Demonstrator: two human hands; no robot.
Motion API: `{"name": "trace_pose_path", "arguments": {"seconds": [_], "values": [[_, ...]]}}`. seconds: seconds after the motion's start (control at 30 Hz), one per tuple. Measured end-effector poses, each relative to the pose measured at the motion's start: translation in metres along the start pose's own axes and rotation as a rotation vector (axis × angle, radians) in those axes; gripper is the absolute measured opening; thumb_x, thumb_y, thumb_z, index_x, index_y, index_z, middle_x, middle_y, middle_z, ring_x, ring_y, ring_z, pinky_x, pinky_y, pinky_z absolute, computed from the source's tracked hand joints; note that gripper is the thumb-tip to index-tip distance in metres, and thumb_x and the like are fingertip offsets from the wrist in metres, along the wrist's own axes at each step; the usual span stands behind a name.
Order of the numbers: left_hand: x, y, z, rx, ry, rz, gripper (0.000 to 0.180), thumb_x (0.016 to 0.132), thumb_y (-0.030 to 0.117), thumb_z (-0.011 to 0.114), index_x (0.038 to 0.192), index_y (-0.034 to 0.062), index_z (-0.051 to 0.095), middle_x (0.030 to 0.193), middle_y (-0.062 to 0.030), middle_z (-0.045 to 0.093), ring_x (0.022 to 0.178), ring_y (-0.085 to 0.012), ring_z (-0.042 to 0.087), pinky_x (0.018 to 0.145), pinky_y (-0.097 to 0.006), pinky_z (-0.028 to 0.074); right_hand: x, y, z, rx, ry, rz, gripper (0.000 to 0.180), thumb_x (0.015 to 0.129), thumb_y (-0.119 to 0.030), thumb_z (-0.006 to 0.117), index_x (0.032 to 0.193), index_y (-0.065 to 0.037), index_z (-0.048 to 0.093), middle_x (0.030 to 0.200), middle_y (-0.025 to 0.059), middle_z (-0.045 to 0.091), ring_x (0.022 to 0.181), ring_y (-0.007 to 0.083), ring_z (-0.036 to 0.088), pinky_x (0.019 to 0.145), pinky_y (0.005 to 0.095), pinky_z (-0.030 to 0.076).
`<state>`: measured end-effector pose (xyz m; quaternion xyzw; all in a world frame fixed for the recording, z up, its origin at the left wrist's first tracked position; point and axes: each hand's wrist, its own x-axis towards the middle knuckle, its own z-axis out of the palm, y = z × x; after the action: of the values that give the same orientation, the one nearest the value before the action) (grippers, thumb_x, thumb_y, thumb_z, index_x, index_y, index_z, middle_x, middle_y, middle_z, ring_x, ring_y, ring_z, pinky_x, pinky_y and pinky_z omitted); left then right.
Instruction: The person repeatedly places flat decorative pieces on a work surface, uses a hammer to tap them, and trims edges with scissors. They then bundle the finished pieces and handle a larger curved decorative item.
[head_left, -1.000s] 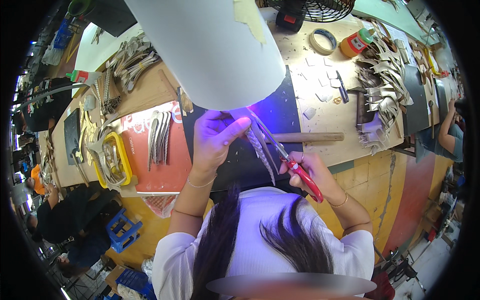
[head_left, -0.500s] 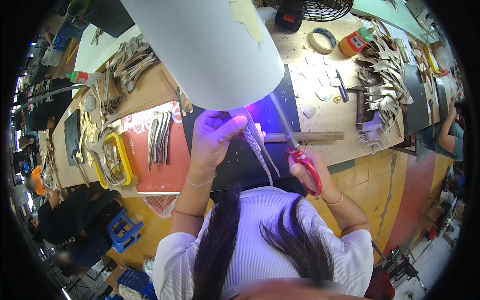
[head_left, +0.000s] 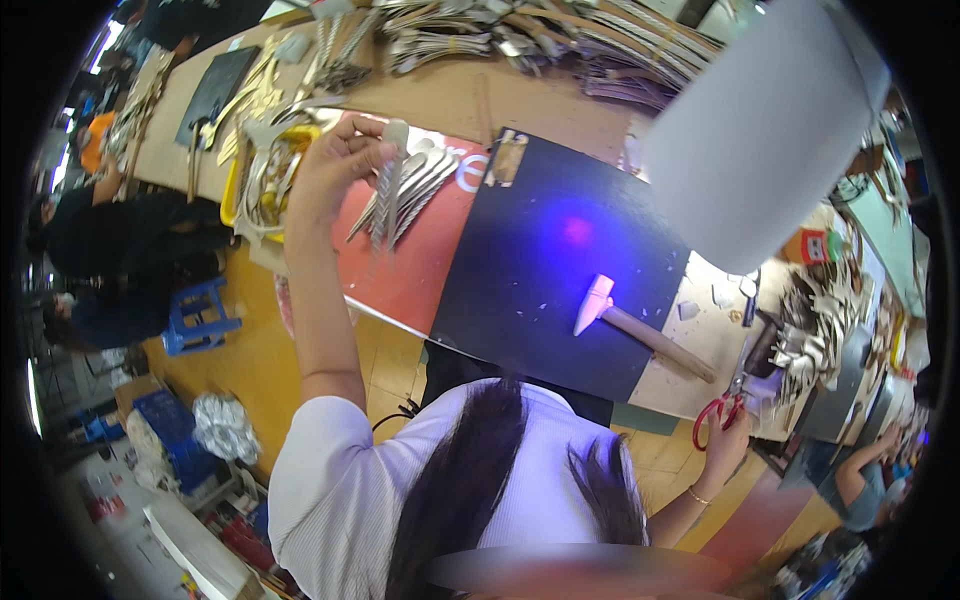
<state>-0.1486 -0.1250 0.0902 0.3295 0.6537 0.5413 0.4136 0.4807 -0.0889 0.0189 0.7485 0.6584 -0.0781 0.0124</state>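
Observation:
Held up in my left hand (head_left: 345, 165) is a pale braided strap (head_left: 386, 190), pinched near its broad upper end with the braided part hanging down. It hangs just over a fanned bundle of similar straps (head_left: 435, 182) on a red sheet (head_left: 405, 285). My right hand (head_left: 728, 445), low at the right by the table edge, has its fingers through the red handles of the scissors (head_left: 705, 415). The scissors' blades point away from me toward a pile of silvery straps. A wooden-handled hammer (head_left: 650, 338) rests on the black mat (head_left: 500, 290) between my hands.
A white lamp shade (head_left: 760, 140) overhangs the mat's right side, casting blue-violet light. Beside the red sheet stands a yellow basket (head_left: 232, 195) of strap pieces. Strap bundles (head_left: 440, 40) line the far side; silvery straps (head_left: 815, 330) lie right. A blue stool (head_left: 200, 315) stands left.
The view has turned. My left hand has carried the braided strap left from beneath the lamp to the bundle. My right hand has moved right with the scissors, away from the strap.

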Motion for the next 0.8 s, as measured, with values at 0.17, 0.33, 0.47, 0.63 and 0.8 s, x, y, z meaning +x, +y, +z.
{"name": "trace_pose_path", "arguments": {"seconds": [0.17, 0.33, 0.47, 0.63, 0.8], "values": [[0.025, -0.040, -0.034, 0.237, 0.098, -0.021, 0.022, 0.086, 0.015, 0.072, 0.101, 0.0006, 0.063, 0.085, -0.0038, 0.070, 0.071, -0.0060, 0.061, 0.062, -0.020, 0.044, 0.008, 0.001, 0.023, 0.054, -0.190, 0.021, 0.055, 0.075, -0.031, 0.079, 0.116, 0.000, 0.062, 0.104, 0.0187, 0.066, 0.098, 0.0338, 0.064, 0.083, 0.0425, 0.050], [0.037, -0.090, -0.010, 0.626, 0.141, 0.045, 0.061, 0.078, 0.034, 0.080, 0.122, -0.0034, 0.059, 0.109, -0.0195, 0.066, 0.095, -0.0246, 0.064, 0.084, -0.036, 0.051, 0.008, -0.004, 0.003, 0.044, -0.209, 0.087, 0.045, 0.078, -0.034, 0.078, 0.103, 0.001, 0.067, 0.084, 0.0176, 0.068, 0.079, 0.0327, 0.066, 0.072, 0.0415, 0.051], [0.015, -0.095, -0.002, 1.011, 0.225, -0.120, 0.103, 0.060, 0.051, 0.087, 0.138, -0.0017, 0.045, 0.125, -0.0229, 0.052, 0.114, -0.0381, 0.054, 0.099, -0.045, 0.042, 0.008, -0.008, -0.021, -0.030, -0.045, 0.048, 0.039, 0.083, -0.032, 0.075, 0.101, 0.001, 0.067, 0.081, 0.0155, 0.068, 0.073, 0.0292, 0.066, 0.068, 0.0396, 0.051], [-0.007, -0.102, 0.014, 1.198, 0.223, -0.072, 0.087, 0.060, 0.038, 0.088, 0.127, -0.0009, 0.048, 0.114, -0.0262, 0.055, 0.107, -0.0416, 0.055, 0.094, -0.046, 0.044, 0.020, -0.030, -0.035, 0.151, 0.009, -0.043, 0.031, 0.088, -0.025, 0.070, 0.103, 0.002, 0.067, 0.084, 0.0147, 0.069, 0.074, 0.0263, 0.067, 0.068, 0.0373, 0.051], [-0.013, -0.119, 0.032, 1.117, 0.224, 0.024, 0.054, 0.064, 0.020, 0.081, 0.104, -0.0002, 0.051, 0.100, -0.0255, 0.058, 0.094, -0.0416, 0.058, 0.083, -0.047, 0.049, 0.028, -0.070, -0.044, 0.298, 0.060, -0.121, 0.027, 0.090, -0.020, 0.068, 0.105, 0.003, 0.066, 0.088, 0.0151, 0.069, 0.075, 0.0234, 0.066, 0.069, 0.0343, 0.051]]}}
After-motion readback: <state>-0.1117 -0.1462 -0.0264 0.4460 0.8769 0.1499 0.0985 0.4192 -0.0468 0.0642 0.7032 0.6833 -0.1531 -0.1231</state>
